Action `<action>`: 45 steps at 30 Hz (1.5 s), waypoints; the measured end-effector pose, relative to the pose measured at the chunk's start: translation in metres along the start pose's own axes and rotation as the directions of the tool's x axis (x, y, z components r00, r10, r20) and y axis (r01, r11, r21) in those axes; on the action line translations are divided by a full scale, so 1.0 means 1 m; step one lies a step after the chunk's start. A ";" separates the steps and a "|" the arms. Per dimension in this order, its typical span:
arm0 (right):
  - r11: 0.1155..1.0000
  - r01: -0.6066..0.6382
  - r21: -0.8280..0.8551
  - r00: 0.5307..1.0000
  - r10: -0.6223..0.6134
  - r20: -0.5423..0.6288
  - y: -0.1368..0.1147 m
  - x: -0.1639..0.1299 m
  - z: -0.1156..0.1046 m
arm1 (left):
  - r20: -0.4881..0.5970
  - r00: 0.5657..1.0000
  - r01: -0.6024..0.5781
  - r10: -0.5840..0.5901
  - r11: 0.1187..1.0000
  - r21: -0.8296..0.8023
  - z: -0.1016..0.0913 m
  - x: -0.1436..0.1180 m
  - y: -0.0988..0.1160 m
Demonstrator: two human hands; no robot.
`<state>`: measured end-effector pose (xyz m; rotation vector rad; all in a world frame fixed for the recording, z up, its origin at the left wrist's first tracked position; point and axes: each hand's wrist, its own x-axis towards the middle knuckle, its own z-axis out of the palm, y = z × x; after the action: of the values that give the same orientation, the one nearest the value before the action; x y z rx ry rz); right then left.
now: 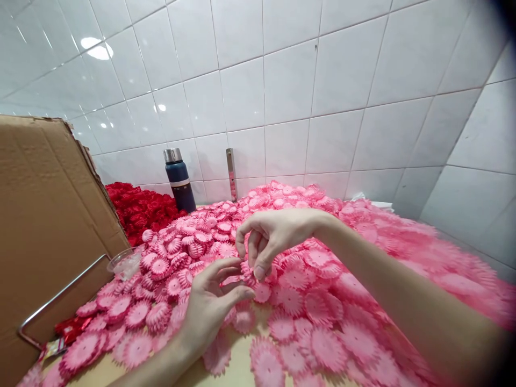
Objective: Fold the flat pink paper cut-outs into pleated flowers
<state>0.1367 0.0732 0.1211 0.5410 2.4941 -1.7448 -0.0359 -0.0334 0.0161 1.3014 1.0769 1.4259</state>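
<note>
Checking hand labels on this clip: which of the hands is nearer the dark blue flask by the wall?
Left. The left hand lies below the flask, slightly right; the right hand sits farther right.

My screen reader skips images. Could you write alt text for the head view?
Two bare hands, left hand and right hand, pinch one pink flower piece above a heap of pink flower pieces. Behind: red flower pieces, a dark flask, white tiled wall.
</note>
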 end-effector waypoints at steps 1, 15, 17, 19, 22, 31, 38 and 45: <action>1.000 0.000 0.001 1.000 0.000 0.000 0.001 0.000 0.000 | -0.001 1.000 0.006 -0.006 1.000 0.006 0.000 0.000 0.000; 0.985 0.060 -0.161 0.998 -0.063 -0.010 0.006 0.007 0.000 | 0.057 0.997 -0.056 0.048 0.986 0.154 -0.003 0.003 0.005; 0.980 0.056 -0.190 0.998 -0.060 -0.017 0.006 0.009 0.001 | 0.073 0.997 -0.051 0.039 0.984 0.168 -0.003 0.003 0.005; 0.977 0.048 -0.209 0.998 -0.055 -0.027 0.007 0.011 0.001 | 0.070 0.997 -0.043 0.032 0.984 0.171 -0.003 0.004 0.005; 0.976 0.038 -0.215 0.998 -0.046 -0.033 0.006 0.011 0.001 | 0.062 0.997 -0.047 0.037 0.984 0.174 -0.004 0.004 0.004; 0.982 0.055 -0.181 0.998 -0.061 -0.033 0.008 0.011 0.001 | 0.035 0.999 -0.036 0.030 0.983 0.180 -0.003 0.003 0.004; 0.940 0.034 -0.339 0.997 -0.053 -0.048 0.009 0.010 -0.003 | 0.010 0.998 -0.064 0.063 0.982 0.180 -0.006 0.004 0.002; 0.914 0.015 -0.406 0.998 -0.036 -0.046 0.008 0.011 -0.001 | 0.009 0.993 -0.116 0.117 0.969 0.220 -0.009 0.006 -0.002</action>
<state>0.1294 0.0789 0.1116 0.5237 2.7970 -1.1712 -0.0448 -0.0275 0.0146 1.5424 1.2046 1.4258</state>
